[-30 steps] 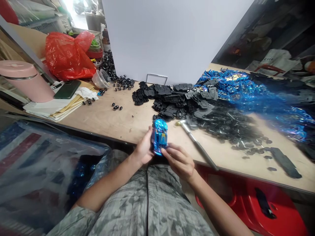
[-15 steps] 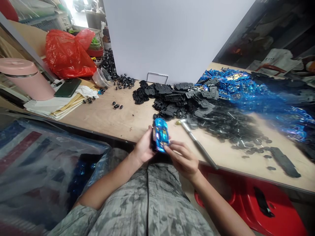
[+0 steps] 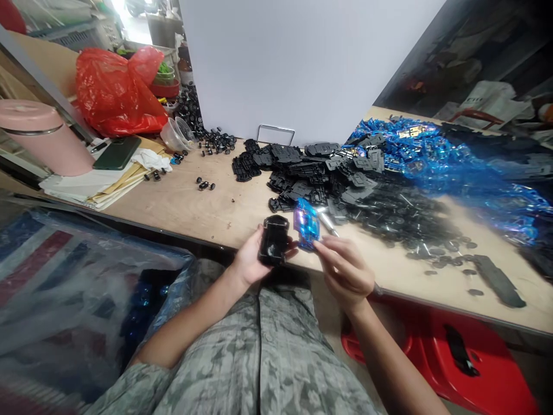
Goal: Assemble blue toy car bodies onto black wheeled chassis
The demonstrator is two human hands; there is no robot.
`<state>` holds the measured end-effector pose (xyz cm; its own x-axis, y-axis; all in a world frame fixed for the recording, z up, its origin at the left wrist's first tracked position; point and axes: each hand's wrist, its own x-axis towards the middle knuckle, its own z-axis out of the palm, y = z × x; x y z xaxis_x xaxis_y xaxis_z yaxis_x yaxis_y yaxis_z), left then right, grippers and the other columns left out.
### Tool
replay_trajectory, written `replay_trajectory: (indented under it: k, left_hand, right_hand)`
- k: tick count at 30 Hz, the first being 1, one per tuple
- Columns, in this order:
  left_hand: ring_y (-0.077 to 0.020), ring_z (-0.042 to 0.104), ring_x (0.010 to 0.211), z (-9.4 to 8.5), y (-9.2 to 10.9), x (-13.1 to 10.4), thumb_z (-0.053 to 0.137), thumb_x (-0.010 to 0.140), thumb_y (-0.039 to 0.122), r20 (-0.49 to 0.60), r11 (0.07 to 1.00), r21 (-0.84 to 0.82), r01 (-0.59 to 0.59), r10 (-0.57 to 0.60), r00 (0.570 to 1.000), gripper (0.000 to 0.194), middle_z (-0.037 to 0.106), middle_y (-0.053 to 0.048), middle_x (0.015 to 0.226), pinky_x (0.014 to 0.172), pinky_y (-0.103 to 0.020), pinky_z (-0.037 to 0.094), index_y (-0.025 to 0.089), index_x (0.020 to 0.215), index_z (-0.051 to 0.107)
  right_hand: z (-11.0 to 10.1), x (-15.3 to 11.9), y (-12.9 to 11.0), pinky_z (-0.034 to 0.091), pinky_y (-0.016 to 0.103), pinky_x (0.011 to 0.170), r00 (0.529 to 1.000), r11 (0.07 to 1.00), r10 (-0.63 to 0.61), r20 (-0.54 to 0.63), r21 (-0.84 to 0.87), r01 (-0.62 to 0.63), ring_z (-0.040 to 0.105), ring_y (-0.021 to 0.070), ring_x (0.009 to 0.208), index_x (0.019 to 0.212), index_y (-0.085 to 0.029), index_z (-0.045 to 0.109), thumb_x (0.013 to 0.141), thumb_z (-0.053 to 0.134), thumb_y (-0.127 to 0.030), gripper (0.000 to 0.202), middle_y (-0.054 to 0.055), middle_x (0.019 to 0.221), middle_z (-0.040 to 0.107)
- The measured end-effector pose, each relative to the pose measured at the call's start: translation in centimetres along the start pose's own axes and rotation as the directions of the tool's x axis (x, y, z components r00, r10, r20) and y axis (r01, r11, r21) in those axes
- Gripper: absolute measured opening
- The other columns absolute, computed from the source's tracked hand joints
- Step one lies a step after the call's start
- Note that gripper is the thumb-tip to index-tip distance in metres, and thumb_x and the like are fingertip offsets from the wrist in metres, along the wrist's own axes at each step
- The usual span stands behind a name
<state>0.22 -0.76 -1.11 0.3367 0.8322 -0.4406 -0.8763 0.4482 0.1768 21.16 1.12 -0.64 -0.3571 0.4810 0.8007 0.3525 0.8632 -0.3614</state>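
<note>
Our left hand (image 3: pixel 250 256) cradles a black toy-car part (image 3: pixel 274 239); our right hand (image 3: pixel 348 268) pinches a blue shell (image 3: pixel 306 223) just beside it, near black pieces (image 3: pixel 298 173) piled on a wooden table (image 3: pixel 185 210).

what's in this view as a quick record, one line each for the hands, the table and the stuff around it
left hand: holds a black toy car base
right hand: grips a shiny blue car shell by its near end
shell and base: side by side, apart
table middle: pile of black plates
table right: heap of blue parts
table left: pink flask, phone, red bag
below table, right: red stool
</note>
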Motion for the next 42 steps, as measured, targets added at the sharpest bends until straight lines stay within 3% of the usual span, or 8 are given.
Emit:
replay_trajectory:
  k: [8,11,15,19,25,31,42]
  left_hand:
    - [-0.0228,0.077,0.096,0.2,-0.8,0.6,0.035,0.107,0.052,-0.041,0.993,0.106,-0.06,0.065,0.997,0.058,0.08,-0.013,0.102,0.095,-0.036,0.057,0.01,0.124,0.071]
    - [-0.0225,0.077,0.089,0.0,-0.5,0.5,0.037,0.107,0.05,-0.019,0.99,0.126,-0.062,0.065,0.998,0.054,0.08,-0.012,0.095,0.09,-0.036,0.06,0.011,0.122,0.071]
    - [-0.0266,0.078,0.083,-0.1,0.2,0.1,0.026,0.107,0.054,0.007,0.991,0.133,-0.033,0.032,0.999,0.063,0.079,-0.015,0.089,0.081,-0.042,0.061,0.011,0.108,0.072]
    - [-0.0283,0.077,0.086,0.0,0.3,0.0,0.023,0.107,0.054,0.006,0.995,0.097,-0.014,0.014,1.0,0.066,0.078,-0.016,0.087,0.088,-0.046,0.059,0.01,0.105,0.073]
    - [-0.0239,0.076,0.096,-0.1,-0.4,0.5,0.032,0.107,0.05,-0.04,0.995,0.104,-0.015,0.019,0.999,0.057,0.08,-0.012,0.1,0.095,-0.036,0.055,0.012,0.124,0.071]
    - [-0.0266,0.074,0.105,-0.2,-0.5,0.5,0.025,0.106,0.058,-0.006,0.991,0.13,0.008,-0.007,1.0,0.07,0.078,-0.016,0.113,0.099,-0.038,0.052,0.009,0.138,0.063]
    - [-0.0232,0.076,0.087,0.9,-0.4,0.1,0.021,0.107,0.054,-0.095,0.987,0.161,0.005,0.01,0.995,0.07,0.08,-0.015,0.101,0.088,-0.034,0.055,0.005,0.139,0.059]
  right_hand:
    - [0.4,0.2,-2.3,0.062,0.048,0.093,0.985,0.996,-0.079,0.15,0.048,0.073,0.07,0.0222,0.097,0.139,-0.026,0.065,0.093,0.062,-0.003,0.052,0.008,0.099,0.073]
    - [0.0,0.1,-1.9,0.062,0.049,0.091,0.992,0.998,-0.055,0.115,0.016,0.054,0.07,0.0232,0.098,0.14,-0.028,0.065,0.091,0.062,-0.001,0.055,0.008,0.099,0.072]
    - [-1.1,0.1,-0.7,0.062,0.048,0.086,0.999,1.0,-0.01,0.036,-0.025,0.011,0.07,0.0254,0.095,0.137,-0.03,0.068,0.089,0.065,-0.002,0.055,0.009,0.101,0.072]
    - [-1.4,0.3,-0.7,0.062,0.047,0.085,0.999,1.0,-0.011,0.04,-0.021,0.012,0.071,0.0253,0.094,0.136,-0.03,0.068,0.091,0.064,-0.006,0.051,0.009,0.101,0.073]
    - [-0.2,0.5,-2.3,0.062,0.048,0.09,0.991,0.998,-0.06,0.123,0.018,0.058,0.069,0.0222,0.095,0.138,-0.027,0.066,0.091,0.063,-0.002,0.053,0.008,0.097,0.071]
    - [0.9,-0.1,-2.7,0.059,0.052,0.101,0.956,0.99,-0.141,0.258,0.05,0.133,0.069,0.0234,0.104,0.147,-0.02,0.057,0.095,0.058,-0.003,0.054,0.011,0.102,0.072]
    - [1.7,-0.9,-1.7,0.057,0.055,0.104,0.927,0.981,-0.194,0.322,0.033,0.194,0.067,0.0263,0.111,0.145,-0.011,0.056,0.095,0.056,-0.002,0.051,0.015,0.103,0.071]
